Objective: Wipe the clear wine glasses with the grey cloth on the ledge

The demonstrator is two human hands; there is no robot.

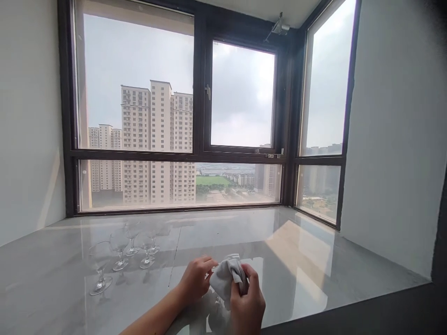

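A light grey cloth [223, 278] is bunched up between my hands, above the front part of the sill. My right hand [248, 298] is closed on its right side, pinching a fold between thumb and fingers. At the cloth's left edge, my left hand [198, 278] has its fingers curled together. A small clear edge shows by those fingertips, but what they hold is hidden. Shiny, glass-like shapes below the cloth may be reflections; I cannot tell. Several clear stemmed glasses stand upright to the left, the nearest glass [101, 270] being closest to the front.
The glossy grey window sill [230, 228] carries all of this and ends at a front edge on the lower right. Dark window frames [199, 93] enclose the back and right. White walls stand at both sides. Tall buildings [160, 139] show outside.
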